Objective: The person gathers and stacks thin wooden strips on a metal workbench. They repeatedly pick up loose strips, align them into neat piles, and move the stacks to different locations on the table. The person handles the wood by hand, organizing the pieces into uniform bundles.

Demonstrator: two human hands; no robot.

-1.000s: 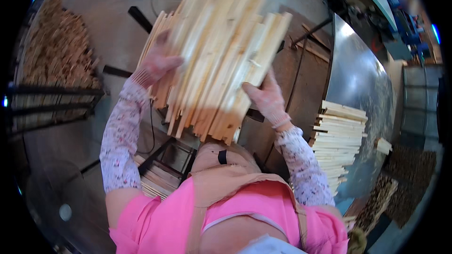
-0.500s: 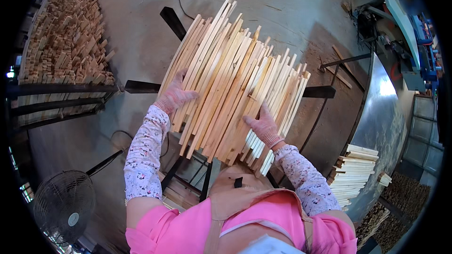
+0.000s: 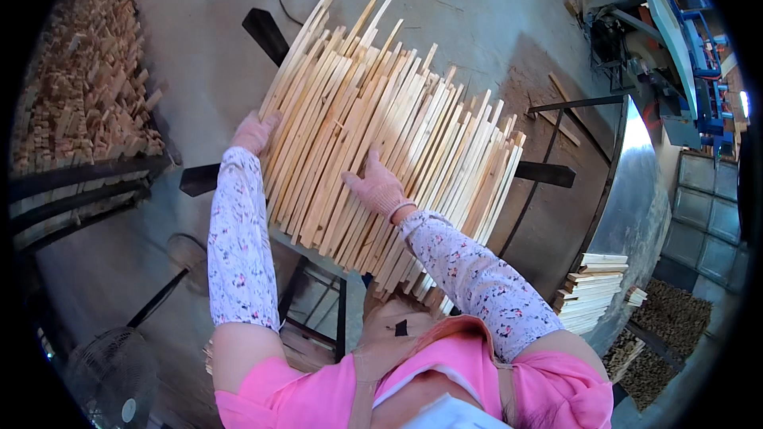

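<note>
A broad layer of long, thin wooden strips (image 3: 350,111) lies side by side in front of me, their ends uneven at the far and near sides. My gloved left hand (image 3: 255,132) is at the layer's left edge, closed against the outermost strips, with its fingertips partly hidden. On top of the strips, near the middle, rests my gloved right hand (image 3: 377,185). Its thumb and forefinger are spread apart and its other fingers are partly hidden.
Dark support arms (image 3: 544,173) stick out from under the strips. A stacked rack of wood pieces (image 3: 87,87) stands at the left, above a fan (image 3: 111,377). To the right, a metal table (image 3: 636,191) carries a small pile of strips (image 3: 592,290); machinery (image 3: 636,48) stands beyond.
My left hand has shifted left and slightly away, to the layer's edge. My right hand has moved left and away across the strips. The layer now reaches further left, its strips more spread.
</note>
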